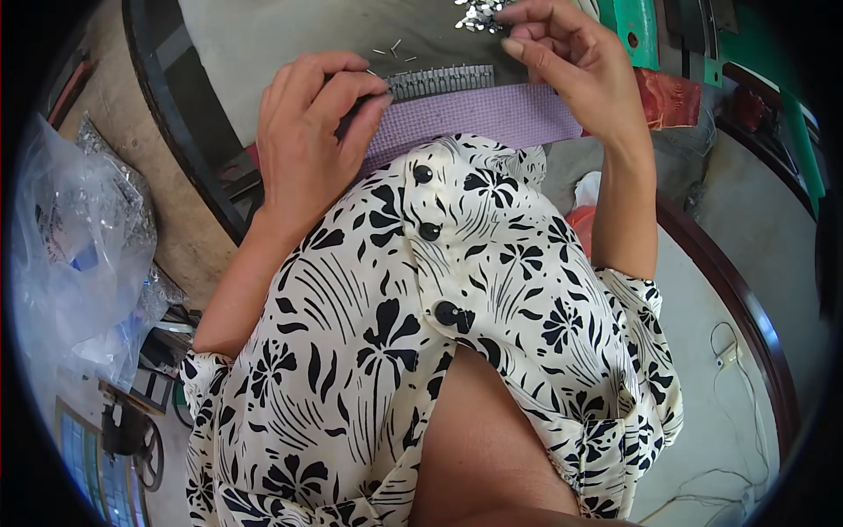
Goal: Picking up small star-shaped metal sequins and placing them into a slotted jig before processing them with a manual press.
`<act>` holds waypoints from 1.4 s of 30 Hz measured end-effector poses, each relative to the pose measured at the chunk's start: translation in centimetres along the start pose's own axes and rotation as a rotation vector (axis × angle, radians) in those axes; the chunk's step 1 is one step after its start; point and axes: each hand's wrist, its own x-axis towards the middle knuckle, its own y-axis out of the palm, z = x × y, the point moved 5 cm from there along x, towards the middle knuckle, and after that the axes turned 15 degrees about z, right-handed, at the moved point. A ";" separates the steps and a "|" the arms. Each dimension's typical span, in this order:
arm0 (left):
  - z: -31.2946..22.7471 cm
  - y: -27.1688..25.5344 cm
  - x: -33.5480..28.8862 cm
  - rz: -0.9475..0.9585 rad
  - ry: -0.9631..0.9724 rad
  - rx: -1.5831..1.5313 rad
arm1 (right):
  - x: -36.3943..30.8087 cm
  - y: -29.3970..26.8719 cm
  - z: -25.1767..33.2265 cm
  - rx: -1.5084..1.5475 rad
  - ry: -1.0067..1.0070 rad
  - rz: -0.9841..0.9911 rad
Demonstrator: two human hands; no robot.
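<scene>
A row of small grey metal parts with thin pins (441,82) lies along the far edge of a purple woven cloth strip (474,119). My left hand (312,123) is at the row's left end. Its thumb and fingers are bent together there, and whatever is between their tips is too small to make out. Farther right, my right hand (571,61) reaches to a pile of shiny, flat metal pieces (479,14). The fingers of that hand are curled toward the thumb beside the pile, and anything held is hidden.
Several loose pins (395,49) lie on the grey tabletop (263,53). Green metal framing (634,31) and a red patterned piece (669,98) stand at the right. Clear plastic bags (83,255) are at the far left. Cables (738,378) trail over the floor at the lower right.
</scene>
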 end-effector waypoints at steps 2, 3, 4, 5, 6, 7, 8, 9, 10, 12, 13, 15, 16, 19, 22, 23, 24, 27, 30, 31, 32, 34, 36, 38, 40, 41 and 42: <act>-0.2 0.1 0.2 0.009 -0.003 0.014 | -0.4 -0.7 -1.6 -0.054 0.115 0.023; -0.3 0.1 0.3 0.014 -0.013 0.028 | 0.6 -1.1 -3.6 -0.053 0.113 0.019; -0.4 0.2 0.5 0.017 -0.005 0.025 | 2.1 -1.0 -4.3 0.044 -0.373 0.189; -0.4 0.2 0.6 0.024 -0.009 0.037 | 1.6 -0.8 -3.9 0.141 -0.859 0.364; -0.4 0.2 0.7 0.029 -0.017 0.051 | 1.6 -0.8 -4.0 0.142 -0.859 0.366; -0.5 0.3 0.7 0.029 -0.016 0.052 | 1.6 -0.7 -3.9 0.134 -0.830 0.361; -0.5 0.3 0.7 0.032 -0.029 0.053 | 1.6 -0.4 -3.6 0.126 -0.800 0.357; -0.5 0.3 0.7 0.035 -0.041 0.053 | 0.7 -0.3 -2.8 0.126 -0.800 0.356; -0.3 0.4 0.5 0.033 -0.047 0.056 | 0.7 0.3 -2.1 0.025 -0.346 0.197; -0.4 0.4 0.3 0.034 -0.017 0.068 | 0.1 -0.1 -2.2 -0.076 0.108 0.030; -0.4 0.4 0.3 0.035 -0.016 0.067 | 0.2 0.1 -1.9 -0.142 0.101 0.072; -0.6 0.2 0.2 0.020 -0.024 0.018 | 1.0 -0.1 -2.6 -0.208 0.094 0.114; -0.7 0.2 0.1 0.021 -0.022 0.015 | 2.0 0.4 -0.9 -0.385 -0.421 0.142; 0.0 0.0 -0.6 0.006 -0.084 -0.032 | 1.0 1.9 2.4 -0.633 -0.475 0.148; 0.2 -0.3 -1.1 -0.024 -0.100 -0.040 | 0.7 2.2 2.6 -0.716 0.007 0.094; 0.3 -0.3 -1.2 -0.016 -0.108 -0.043 | 0.8 2.2 2.7 -0.737 0.016 0.076; 0.4 -0.4 -1.2 -0.010 -0.117 -0.044 | 0.9 2.2 2.0 -0.737 0.013 0.080; 0.8 -0.8 -1.3 0.014 -0.124 -0.108 | 0.9 1.8 0.5 -0.848 -0.077 0.028; 1.9 -1.7 -0.6 0.064 -0.074 -0.226 | 1.6 1.9 1.0 -0.790 -0.116 0.018; 2.0 -2.0 -0.4 0.079 -0.084 -0.211 | 2.1 2.5 1.5 -0.820 -0.151 0.049; 2.0 -2.2 -0.1 0.075 -0.094 -0.210 | 2.9 3.5 2.6 -0.850 -0.181 0.084; 2.0 -1.9 0.3 0.155 -0.153 -0.147 | 3.9 4.5 4.3 -0.788 -0.134 0.183; 2.0 -1.9 1.0 0.183 -0.128 -0.142 | 5.0 5.1 3.9 -1.022 -0.331 0.252; 1.6 -1.8 1.5 0.207 -0.113 -0.140 | 5.7 5.3 3.9 -1.098 -0.336 0.299; 1.3 -1.8 1.9 0.216 -0.093 -0.099 | 5.7 5.5 4.0 -1.170 -0.338 0.345; 1.3 -1.8 2.1 0.219 -0.094 -0.100 | 5.7 5.6 3.9 -1.208 -0.330 0.351; 1.1 -1.9 2.3 0.241 -0.077 -0.054 | 5.7 5.7 3.8 -1.244 -0.321 0.357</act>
